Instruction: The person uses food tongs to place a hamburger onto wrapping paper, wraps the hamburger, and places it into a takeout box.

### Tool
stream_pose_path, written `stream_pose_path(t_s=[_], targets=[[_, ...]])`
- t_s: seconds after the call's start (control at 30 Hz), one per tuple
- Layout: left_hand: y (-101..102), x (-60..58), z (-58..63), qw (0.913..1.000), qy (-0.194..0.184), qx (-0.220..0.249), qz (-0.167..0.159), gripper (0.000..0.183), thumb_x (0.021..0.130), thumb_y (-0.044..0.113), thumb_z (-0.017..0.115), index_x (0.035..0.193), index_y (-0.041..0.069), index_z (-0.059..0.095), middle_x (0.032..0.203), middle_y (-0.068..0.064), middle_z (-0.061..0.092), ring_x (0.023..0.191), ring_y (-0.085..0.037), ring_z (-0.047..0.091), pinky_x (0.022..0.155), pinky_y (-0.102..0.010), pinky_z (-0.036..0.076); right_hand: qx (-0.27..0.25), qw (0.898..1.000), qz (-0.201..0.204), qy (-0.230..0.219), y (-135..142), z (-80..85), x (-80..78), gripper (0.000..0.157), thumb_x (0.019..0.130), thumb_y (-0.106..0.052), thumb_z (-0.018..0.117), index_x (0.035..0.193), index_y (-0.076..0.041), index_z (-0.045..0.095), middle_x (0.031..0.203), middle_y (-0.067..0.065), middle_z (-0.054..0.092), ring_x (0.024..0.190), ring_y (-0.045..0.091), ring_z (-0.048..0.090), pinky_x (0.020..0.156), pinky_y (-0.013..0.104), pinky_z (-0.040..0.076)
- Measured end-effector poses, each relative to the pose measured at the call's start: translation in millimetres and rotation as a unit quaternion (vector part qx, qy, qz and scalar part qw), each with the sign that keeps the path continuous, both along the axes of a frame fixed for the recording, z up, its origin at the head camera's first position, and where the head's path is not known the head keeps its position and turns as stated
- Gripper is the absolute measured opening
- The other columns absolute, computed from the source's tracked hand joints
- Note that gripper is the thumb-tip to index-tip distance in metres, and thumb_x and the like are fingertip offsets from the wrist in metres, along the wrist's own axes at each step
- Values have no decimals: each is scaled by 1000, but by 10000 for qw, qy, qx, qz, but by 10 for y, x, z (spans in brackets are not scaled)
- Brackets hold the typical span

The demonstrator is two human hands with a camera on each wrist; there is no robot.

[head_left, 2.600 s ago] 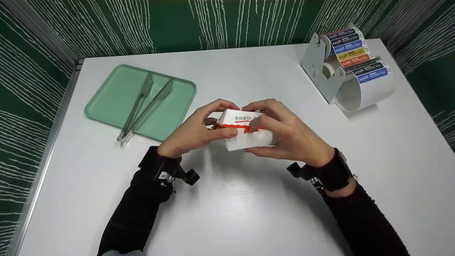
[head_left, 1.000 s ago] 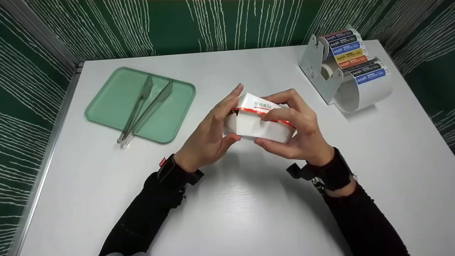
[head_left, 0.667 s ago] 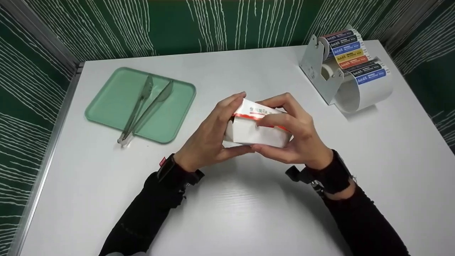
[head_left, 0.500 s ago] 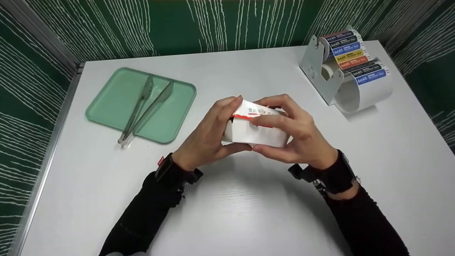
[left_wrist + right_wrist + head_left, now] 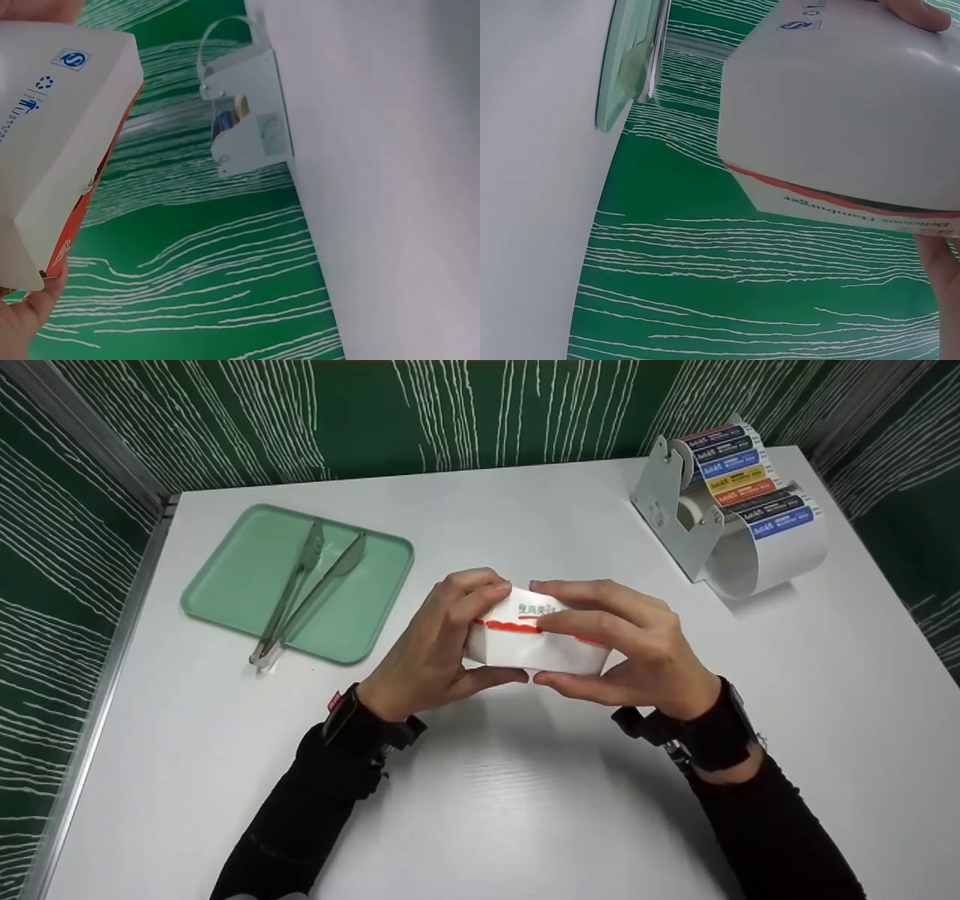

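Note:
A white cardboard hamburger box (image 5: 514, 649) with a wavy red band is held above the table between both hands. My left hand (image 5: 427, 652) grips its left end, thumb low at the front and fingers over the top corner. The right hand (image 5: 641, 649) holds the other end, thumb below, one finger across the front by the red band and others along the top. In the right wrist view, a dark slit shows between the lid and base of the box (image 5: 832, 112). The left wrist view shows the box's printed underside (image 5: 60, 105) and a narrow gap along the seam.
On the left of the white table (image 5: 480, 810) lies a green tray (image 5: 225, 577), with metal tongs (image 5: 285, 600) resting across it and over its front edge. A label dispenser (image 5: 675, 525) with rolls of coloured labels stands at the back right. Green walls border the table.
Earlier, my left thumb pressed the box's front; it is now at the lower edge. The box was raised and tilted, then came down and levelled. Its lid's red edge now sits lower over the front.

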State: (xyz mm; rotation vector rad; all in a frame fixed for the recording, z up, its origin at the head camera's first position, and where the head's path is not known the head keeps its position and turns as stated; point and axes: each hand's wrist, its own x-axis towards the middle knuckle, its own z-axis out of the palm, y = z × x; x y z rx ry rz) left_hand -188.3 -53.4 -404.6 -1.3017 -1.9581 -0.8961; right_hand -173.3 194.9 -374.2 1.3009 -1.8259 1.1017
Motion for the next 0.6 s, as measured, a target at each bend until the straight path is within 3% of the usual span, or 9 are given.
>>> stream_pose_path(t_s=[0.13,0.27,0.43,0.6], targets=[[-31,17,56,9998,-140,108,-16,95,90,35,89,152,-8,31,135,-23,55,124,-32,56,106,-40,53,115,9984,246,-499,43,46,5,62,86,-36,93,124,5,68,133,24,72,125,29,73,108,28,56],[-88,10,91,9983,-371,374,-236,92,88,30,91,149,-8,34,136,-25,52,127,-34,55,110,-41,51,584,9922,168,-1089,119,95,0,80,82,-35,96,141,6,60,145,20,67,136,25,66,115,29,51],[-110,-13,88,9974,-423,420,-415,84,88,24,91,143,-3,33,140,-27,54,134,-37,57,115,-42,50,780,9908,18,-1101,153,94,-14,71,85,-27,93,142,4,63,142,16,70,133,23,69,115,28,51],[-93,-21,79,9987,-223,361,-296,76,91,19,88,139,-2,34,136,-24,59,128,-35,60,114,-42,49,674,9935,125,-911,156,82,-38,58,93,-28,86,137,4,67,138,15,73,131,25,70,115,28,52]])
